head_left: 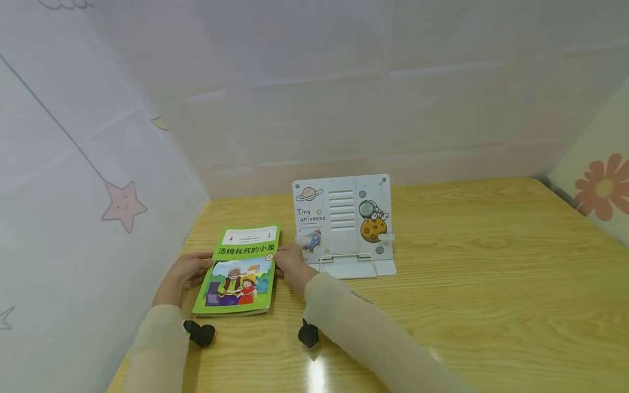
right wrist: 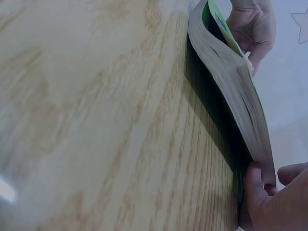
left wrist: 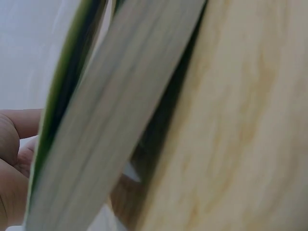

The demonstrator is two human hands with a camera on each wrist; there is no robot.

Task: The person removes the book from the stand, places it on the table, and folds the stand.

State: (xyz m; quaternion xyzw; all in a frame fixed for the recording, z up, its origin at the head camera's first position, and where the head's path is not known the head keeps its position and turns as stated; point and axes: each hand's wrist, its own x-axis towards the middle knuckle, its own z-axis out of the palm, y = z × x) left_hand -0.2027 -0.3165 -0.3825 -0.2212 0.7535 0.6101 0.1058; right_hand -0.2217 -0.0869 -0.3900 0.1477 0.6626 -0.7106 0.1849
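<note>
A green paperback book (head_left: 238, 267) with a cartoon of two figures on its cover lies at the left of the table, cover up. My left hand (head_left: 185, 273) grips its left edge, while my right hand (head_left: 294, 267) pinches the right edge between thumb and fingers. From the right wrist, the page edges (right wrist: 226, 72) show a dark gap or shadow beneath them, and the front cover stands slightly apart from the pages. Those page edges fill much of the left wrist view, hiding part of the left hand (left wrist: 14, 154).
Just right of the book stands a white book stand (head_left: 344, 218) with space drawings and "Tiny universe" on it. Two small black objects (head_left: 200, 333) (head_left: 308, 334) are near the forearms. Pale printed sheeting (head_left: 344, 109) borders the wooden table (head_left: 491, 284).
</note>
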